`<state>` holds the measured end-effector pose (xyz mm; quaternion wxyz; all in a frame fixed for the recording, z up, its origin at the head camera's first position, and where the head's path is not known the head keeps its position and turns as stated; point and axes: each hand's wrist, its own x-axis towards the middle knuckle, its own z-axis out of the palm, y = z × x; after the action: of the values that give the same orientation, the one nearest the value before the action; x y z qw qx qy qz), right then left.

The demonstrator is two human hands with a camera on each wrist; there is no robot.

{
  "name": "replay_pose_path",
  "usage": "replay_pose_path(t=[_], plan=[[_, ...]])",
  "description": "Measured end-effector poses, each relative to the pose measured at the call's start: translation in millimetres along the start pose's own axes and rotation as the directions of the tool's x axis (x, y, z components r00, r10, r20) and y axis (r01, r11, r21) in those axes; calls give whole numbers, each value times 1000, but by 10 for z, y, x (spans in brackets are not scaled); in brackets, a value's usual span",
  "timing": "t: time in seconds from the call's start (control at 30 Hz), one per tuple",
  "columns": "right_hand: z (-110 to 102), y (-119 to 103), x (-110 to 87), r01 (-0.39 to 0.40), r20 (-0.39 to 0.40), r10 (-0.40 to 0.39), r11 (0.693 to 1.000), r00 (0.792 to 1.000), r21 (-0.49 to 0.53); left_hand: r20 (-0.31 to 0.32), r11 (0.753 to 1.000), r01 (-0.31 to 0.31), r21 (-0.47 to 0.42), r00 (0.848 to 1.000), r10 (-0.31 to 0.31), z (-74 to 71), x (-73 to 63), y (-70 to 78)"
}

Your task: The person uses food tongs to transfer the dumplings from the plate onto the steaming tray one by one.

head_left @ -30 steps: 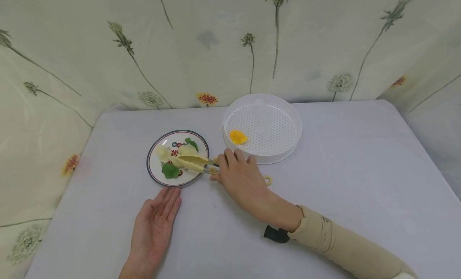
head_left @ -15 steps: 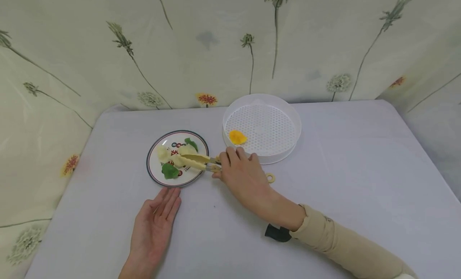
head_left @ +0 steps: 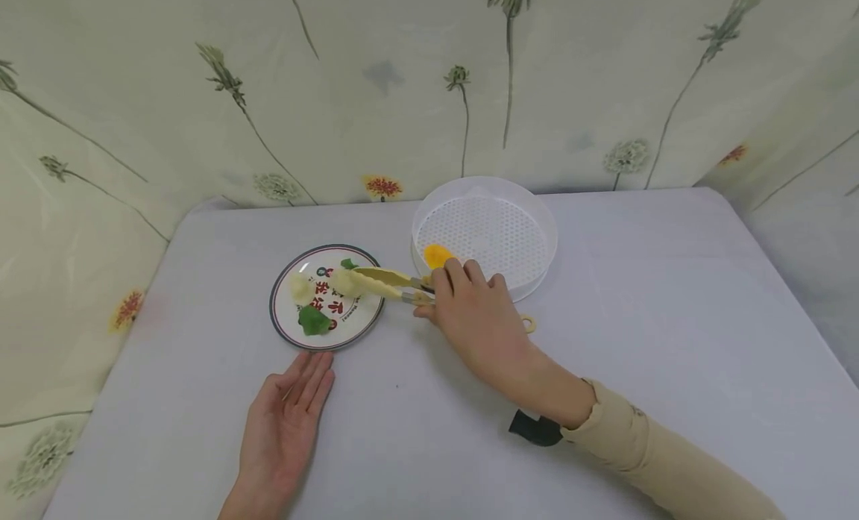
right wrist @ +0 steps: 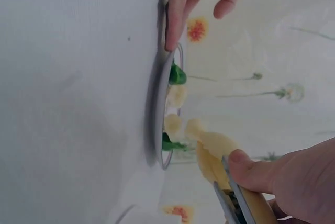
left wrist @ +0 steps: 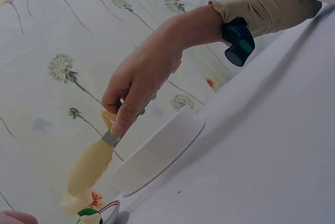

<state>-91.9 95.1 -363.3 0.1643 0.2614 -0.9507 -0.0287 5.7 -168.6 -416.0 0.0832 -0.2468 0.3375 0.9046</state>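
My right hand (head_left: 479, 326) grips a pair of tongs (head_left: 385, 277) with pale yellow ends. At the tips, the tongs pinch a pale, lumpy piece (right wrist: 194, 129), raised above the plate (head_left: 362, 315) in the right wrist view. On that round, dark-rimmed plate lie a pale piece (head_left: 300, 289), a green leafy piece (head_left: 314, 320) and a second green one (head_left: 349, 264); another pale piece (right wrist: 177, 96) shows in the right wrist view. My left hand (head_left: 285, 430) lies palm up, its straight fingers touching the plate's near edge.
A white round sieve (head_left: 496, 233) with a perforated bottom stands to the right of the plate, at the back of the table. One orange-yellow piece (head_left: 438, 255) lies inside it at its left. A flowered cloth (head_left: 268, 117) hangs behind the white-covered table (head_left: 403, 445).
My right hand has moved right and slightly back with the tongs, lifting a pale piece from the middle of the plate and uncovering its red lettering. The left hand stays at the rim.
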Motion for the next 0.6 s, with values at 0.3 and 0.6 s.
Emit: replay_pose_path(t=[0.3, 0.6], plan=[[11, 319, -35, -83, -55, 84, 996, 995, 22, -22, 1000, 7, -14, 1000, -7, 2, -3, -6], [-4, 581, -85, -190, -3, 191, 978, 982, 87, -36, 1000, 8, -4, 999, -8, 7, 14, 3]])
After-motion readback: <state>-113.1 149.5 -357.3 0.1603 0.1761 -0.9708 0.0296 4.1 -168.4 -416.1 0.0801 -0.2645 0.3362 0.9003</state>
